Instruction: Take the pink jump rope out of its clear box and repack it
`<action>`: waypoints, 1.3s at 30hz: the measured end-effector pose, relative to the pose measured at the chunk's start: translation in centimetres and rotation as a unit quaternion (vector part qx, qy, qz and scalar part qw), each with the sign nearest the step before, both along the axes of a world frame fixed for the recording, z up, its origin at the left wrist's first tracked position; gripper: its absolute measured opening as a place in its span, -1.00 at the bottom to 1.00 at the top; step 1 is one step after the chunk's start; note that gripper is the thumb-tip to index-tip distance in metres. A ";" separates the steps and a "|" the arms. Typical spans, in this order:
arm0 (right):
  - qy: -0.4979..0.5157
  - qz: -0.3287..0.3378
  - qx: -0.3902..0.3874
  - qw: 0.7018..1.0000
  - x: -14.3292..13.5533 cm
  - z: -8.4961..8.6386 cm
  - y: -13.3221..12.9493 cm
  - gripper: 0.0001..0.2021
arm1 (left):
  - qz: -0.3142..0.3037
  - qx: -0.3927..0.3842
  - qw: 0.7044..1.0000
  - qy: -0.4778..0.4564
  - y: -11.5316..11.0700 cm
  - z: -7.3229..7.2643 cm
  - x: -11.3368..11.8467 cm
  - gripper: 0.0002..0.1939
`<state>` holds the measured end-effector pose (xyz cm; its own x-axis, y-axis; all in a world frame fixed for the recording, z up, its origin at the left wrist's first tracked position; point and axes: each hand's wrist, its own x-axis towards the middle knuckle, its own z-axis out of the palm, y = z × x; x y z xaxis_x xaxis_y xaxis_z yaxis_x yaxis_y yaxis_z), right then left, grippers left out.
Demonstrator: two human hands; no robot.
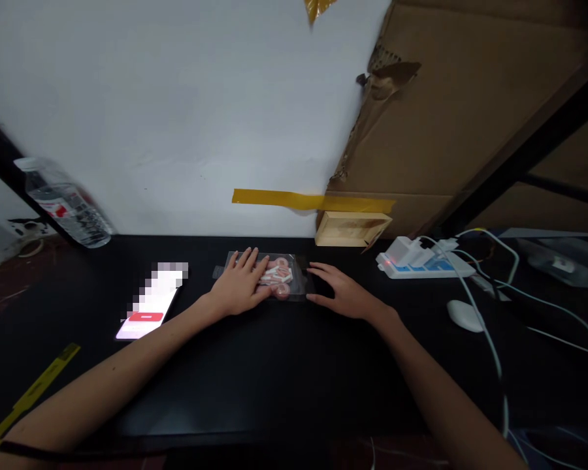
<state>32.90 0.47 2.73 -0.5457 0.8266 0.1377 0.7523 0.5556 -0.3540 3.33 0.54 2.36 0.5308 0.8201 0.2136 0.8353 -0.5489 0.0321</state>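
A flat clear plastic packet point(298, 279) lies on the black table, with pink and white pieces point(280, 273) inside that I cannot name. My left hand point(241, 282) rests palm down over the packet's left part, fingers stretched out and slightly apart, and hides that side. At the packet's right edge is my right hand point(340, 292), its thumb and fingers spread around the corner with a gap between them. Whether the right fingertips touch the plastic is hard to tell.
Left of my hands lies a lit phone point(154, 303); a water bottle point(66, 205) leans farther back. A wooden box point(353, 230) stands against the wall. To the right are a power strip point(421, 264) with plugs and cables, and a white mouse point(464, 316).
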 end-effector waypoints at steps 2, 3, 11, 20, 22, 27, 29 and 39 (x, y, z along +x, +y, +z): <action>0.023 0.014 0.003 1.000 0.1 0.1 0.0 -0.37 | 0.000 0.001 1.000 0.002 -0.1 0.1 0.0 -0.31; 0.033 0.023 0.004 0.999 0.0 -0.1 0.0 -0.38 | 0.000 0.002 1.000 0.004 -0.1 0.2 0.1 -0.31; 0.041 0.020 0.032 0.998 -2.0 -2.4 0.0 -0.40 | -0.007 -0.006 1.000 0.013 -0.3 0.4 0.1 -0.29; 0.109 -0.003 0.087 0.990 -2.6 -3.4 0.3 -0.65 | -0.027 0.000 1.000 -0.006 -1.1 0.1 0.7 -0.27; 0.143 -0.003 0.107 0.984 -2.6 -3.8 0.5 -0.73 | -0.029 0.001 1.000 0.001 -1.3 0.2 0.9 -0.26; 0.206 -0.004 0.123 0.971 -2.7 -4.2 0.9 -0.80 | -0.025 0.009 0.999 0.020 -1.4 0.2 1.1 -0.24; 0.216 -0.020 0.118 0.969 -2.9 -4.3 1.0 -0.81 | -0.023 0.008 1.000 0.014 -1.5 0.3 1.1 -0.24; 0.177 -0.133 0.086 0.971 -1.5 -3.4 1.8 -0.86 | -0.002 -0.011 1.000 0.000 -0.5 -0.1 0.2 -0.23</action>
